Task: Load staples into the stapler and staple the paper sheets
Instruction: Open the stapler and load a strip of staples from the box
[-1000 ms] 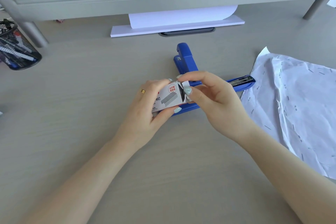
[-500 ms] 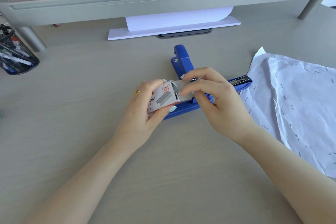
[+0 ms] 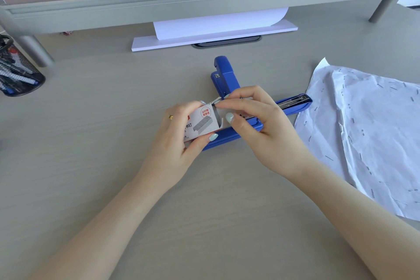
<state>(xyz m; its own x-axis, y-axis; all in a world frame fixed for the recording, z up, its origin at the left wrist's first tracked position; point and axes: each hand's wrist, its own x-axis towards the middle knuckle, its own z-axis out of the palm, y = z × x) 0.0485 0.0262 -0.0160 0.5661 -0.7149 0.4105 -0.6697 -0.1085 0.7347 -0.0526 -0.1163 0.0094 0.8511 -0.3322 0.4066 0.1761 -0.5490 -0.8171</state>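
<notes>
Left hand is clamped on the staple box; its open end is pinched by the right hand, above the opened blue stapler.

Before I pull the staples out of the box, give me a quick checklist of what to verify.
1. Staple box held firm in the left hand: ok.
2. Box end flap open: ok, it stands folded back by the right hand.
3. Right fingertips on a staple strip: cannot tell, they cover the opening.
4. Stapler opened flat on the desk: ok, top arm swung away.
5. Staple channel exposed and reachable: ok; whether it is empty, cannot tell.
6. Paper sheets within reach on the right: ok, though crumpled and already stapled.
</notes>
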